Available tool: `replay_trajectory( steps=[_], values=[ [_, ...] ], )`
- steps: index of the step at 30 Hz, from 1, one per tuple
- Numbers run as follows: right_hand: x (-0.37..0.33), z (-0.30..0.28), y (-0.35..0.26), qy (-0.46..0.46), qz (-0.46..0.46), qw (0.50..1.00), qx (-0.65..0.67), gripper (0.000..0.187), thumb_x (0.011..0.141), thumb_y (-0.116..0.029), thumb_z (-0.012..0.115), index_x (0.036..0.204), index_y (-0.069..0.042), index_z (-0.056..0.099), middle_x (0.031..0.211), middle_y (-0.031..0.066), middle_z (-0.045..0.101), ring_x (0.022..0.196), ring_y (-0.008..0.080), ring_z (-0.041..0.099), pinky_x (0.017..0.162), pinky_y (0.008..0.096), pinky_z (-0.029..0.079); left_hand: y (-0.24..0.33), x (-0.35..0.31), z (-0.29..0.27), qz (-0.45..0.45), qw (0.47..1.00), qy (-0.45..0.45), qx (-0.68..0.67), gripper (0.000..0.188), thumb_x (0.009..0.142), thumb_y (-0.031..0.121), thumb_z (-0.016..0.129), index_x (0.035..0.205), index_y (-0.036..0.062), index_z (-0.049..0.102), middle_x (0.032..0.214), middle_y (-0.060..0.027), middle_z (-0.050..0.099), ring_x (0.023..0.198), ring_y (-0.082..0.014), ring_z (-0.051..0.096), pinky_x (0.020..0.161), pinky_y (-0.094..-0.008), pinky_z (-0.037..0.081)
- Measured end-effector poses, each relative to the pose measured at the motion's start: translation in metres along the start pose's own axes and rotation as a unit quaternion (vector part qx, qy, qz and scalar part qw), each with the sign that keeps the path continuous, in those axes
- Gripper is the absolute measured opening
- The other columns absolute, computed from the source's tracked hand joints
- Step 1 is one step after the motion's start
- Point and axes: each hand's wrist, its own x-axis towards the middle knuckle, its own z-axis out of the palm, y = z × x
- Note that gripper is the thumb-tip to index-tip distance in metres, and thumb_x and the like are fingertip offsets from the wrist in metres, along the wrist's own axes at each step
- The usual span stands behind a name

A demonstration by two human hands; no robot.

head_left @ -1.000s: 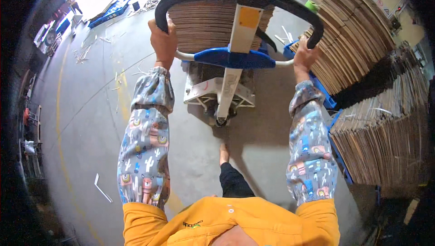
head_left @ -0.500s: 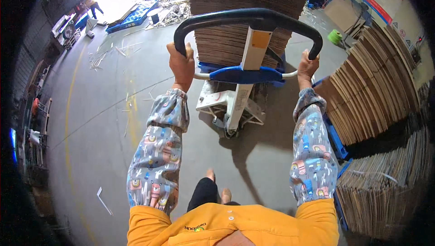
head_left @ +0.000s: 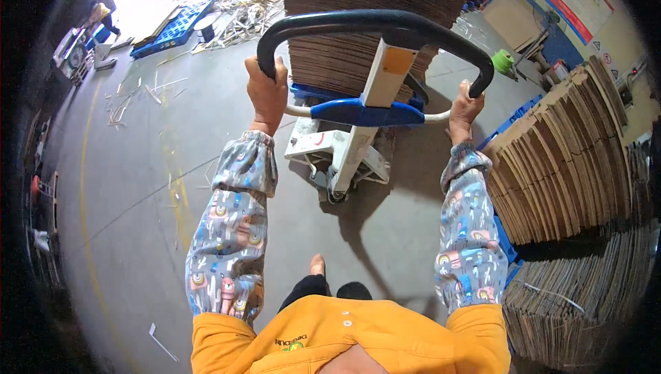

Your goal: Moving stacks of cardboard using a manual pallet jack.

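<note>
Both my arms stretch forward in patterned grey sleeve covers to the black curved handle (head_left: 372,20) of a white pallet jack (head_left: 358,150). My left hand (head_left: 267,91) is wrapped round the handle's left end. Round its right end my right hand (head_left: 466,109) is closed. A blue crosspiece (head_left: 367,112) spans the jack's shaft below the handle. Straight ahead, a tall stack of brown cardboard sheets (head_left: 330,64) stands on a blue pallet at the jack's front. The handle and shaft hide part of that stack.
On the right, stacked cardboard (head_left: 558,160) and a bundled pile (head_left: 571,312) line my path. A green roll (head_left: 503,61) lies near the wall. Far left are a blue pallet (head_left: 172,28), scrap strips (head_left: 241,2) and another person (head_left: 102,17). Loose strips litter the floor (head_left: 138,188).
The handle has swung slightly left with both hands still on it. The jack's base and the stack also sit a little farther left. My feet have changed position in a step.
</note>
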Motion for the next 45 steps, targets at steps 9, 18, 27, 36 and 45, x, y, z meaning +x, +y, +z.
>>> replay_trajectory(
  steps=[9,18,27,36,45],
  values=[
    [0.008,-0.004,0.027,0.055,0.012,0.998,-0.037,0.016,0.073,-0.012,0.057,0.069,-0.001,0.047,0.058,0.0021,0.047,0.055,0.0115,0.044,0.051,0.0285,0.037,-0.020,0.004,0.055,0.009,0.999,0.003,0.047,0.027,0.079,0.023,0.053,0.093,0.0075,0.037,0.070,-0.0201,0.055,0.067,-0.0393,0.055,0.057,-0.0437,0.042],
    [0.080,-0.041,0.034,0.004,0.040,0.999,-0.032,0.027,0.074,-0.021,0.057,0.087,0.001,0.049,0.067,0.0183,0.055,0.061,0.0314,0.056,0.055,0.0378,0.043,0.039,0.022,0.111,0.061,0.997,0.032,0.042,0.025,0.076,0.020,0.053,0.092,0.0032,0.042,0.074,-0.0156,0.052,0.069,-0.0301,0.055,0.063,-0.0381,0.042],
    [0.177,-0.018,0.082,0.037,-0.057,0.997,-0.034,0.020,0.074,-0.015,0.059,0.083,-0.001,0.047,0.063,0.0154,0.052,0.057,0.0299,0.053,0.054,0.0361,0.042,0.051,0.058,0.211,-0.054,0.997,-0.018,-0.046,0.020,0.073,0.016,0.051,0.082,0.0033,0.037,0.061,-0.0081,0.045,0.045,-0.0146,0.048,0.041,-0.0287,0.040],
    [0.209,0.049,0.119,0.067,-0.068,0.993,-0.066,0.018,0.071,-0.021,0.059,0.071,-0.007,0.047,0.056,0.0134,0.052,0.053,0.0330,0.055,0.047,0.0393,0.042,-0.009,0.108,0.294,-0.041,0.996,-0.025,-0.070,0.017,0.074,0.017,0.049,0.080,0.0051,0.039,0.055,-0.0028,0.045,0.041,-0.0119,0.046,0.037,-0.0249,0.037],
    [0.224,0.130,0.077,-0.009,0.034,0.999,0.028,0.023,0.073,-0.022,0.054,0.076,-0.003,0.042,0.059,0.0182,0.052,0.055,0.0361,0.055,0.052,0.0396,0.044,-0.072,0.216,0.328,0.035,0.999,-0.004,0.010,0.028,0.074,0.021,0.054,0.090,0.0006,0.044,0.068,-0.0115,0.048,0.062,-0.0223,0.049,0.058,-0.0344,0.040]
  ],
)
